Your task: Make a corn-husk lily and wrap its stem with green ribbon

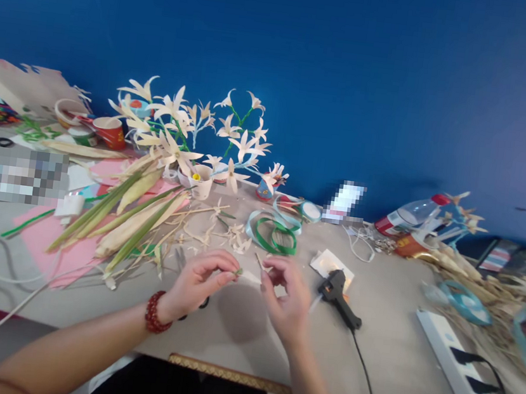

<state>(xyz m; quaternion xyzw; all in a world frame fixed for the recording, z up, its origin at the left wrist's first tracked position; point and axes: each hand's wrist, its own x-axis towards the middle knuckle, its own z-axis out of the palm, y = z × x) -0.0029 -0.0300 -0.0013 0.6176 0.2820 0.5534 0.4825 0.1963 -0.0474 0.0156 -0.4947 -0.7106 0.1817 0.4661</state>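
My left hand, with a red beaded bracelet on the wrist, pinches a small greenish end between thumb and forefinger. A thin whitish strip runs from there toward my right hand. The right fingers are closed around a slim pale husk piece that sticks up from them. Under my left hand lie scissors, mostly hidden. Right of my right hand rests a black glue gun, beside a white card. Corn husks lie to the left.
White husk flowers stand in paper cups along the blue wall. Ribbon rolls lie beyond my hands. A power strip, plastic bottle and dried husks are on the right. Cables cross the left side over pink paper.
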